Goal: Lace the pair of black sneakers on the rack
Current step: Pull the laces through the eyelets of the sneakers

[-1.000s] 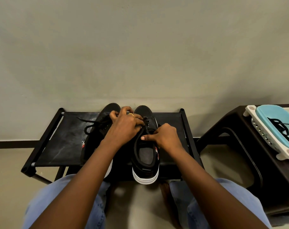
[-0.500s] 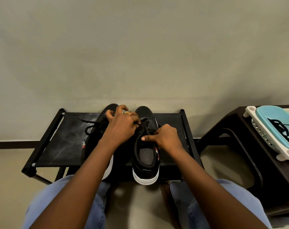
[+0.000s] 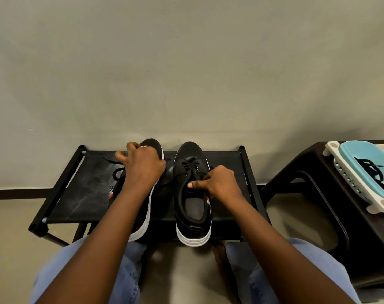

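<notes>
While both sneakers stand on the rack [image 3: 61, 194] | left hand [image 3: 142, 165] grips left sneaker [image 3: 152, 144], laces [image 3: 117, 172] loose | right hand [image 3: 219, 183] pinches right sneaker [image 3: 192, 194] collar | advice: steady shoe, feed lace ends evenly.

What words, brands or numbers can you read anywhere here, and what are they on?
No text can be read.
Left sneaker: small red and white side mark, no letters legible.
Right sneaker: red, white and dark striped side tag, too small to read.
Blue and white basket: no print visible.
</notes>
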